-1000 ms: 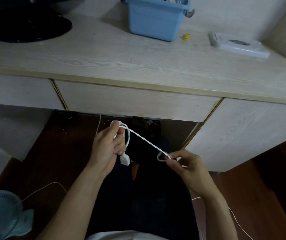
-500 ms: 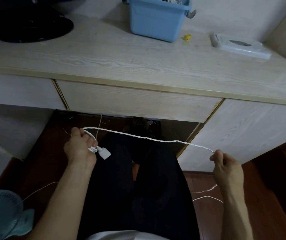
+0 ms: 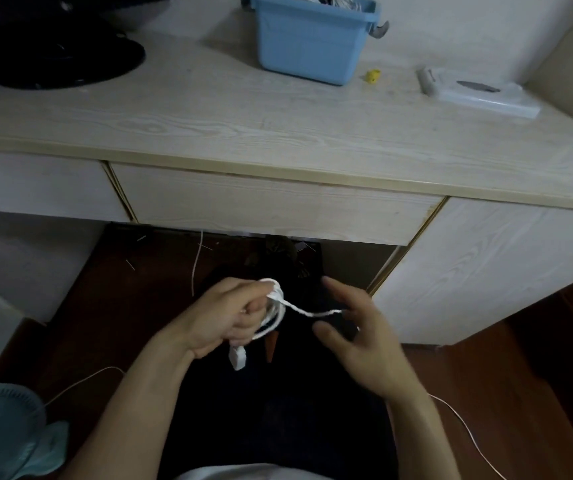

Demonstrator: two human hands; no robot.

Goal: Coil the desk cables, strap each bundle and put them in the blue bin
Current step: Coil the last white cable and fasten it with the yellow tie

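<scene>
Hands have closed in from the wide stretch. Our left hand (image 3: 229, 315) grips the cable (image 3: 271, 315) coil above our lap; right hand (image 3: 361, 336), at its 3 o'clock, is spread, cable crossing its fingers. Another loop on; bin (image 3: 312, 46) waits at 12.

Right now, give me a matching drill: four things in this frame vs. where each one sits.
Things:
1. blue bin
2. white cable
3. yellow object
4. teal fan

Places:
A. on the floor, lower left corner of view
B. on the desk, just right of the bin
C. at the back of the desk, with cables inside
D. looped in the left hand, below the desk edge

Pairs: 1-C, 2-D, 3-B, 4-A
</scene>
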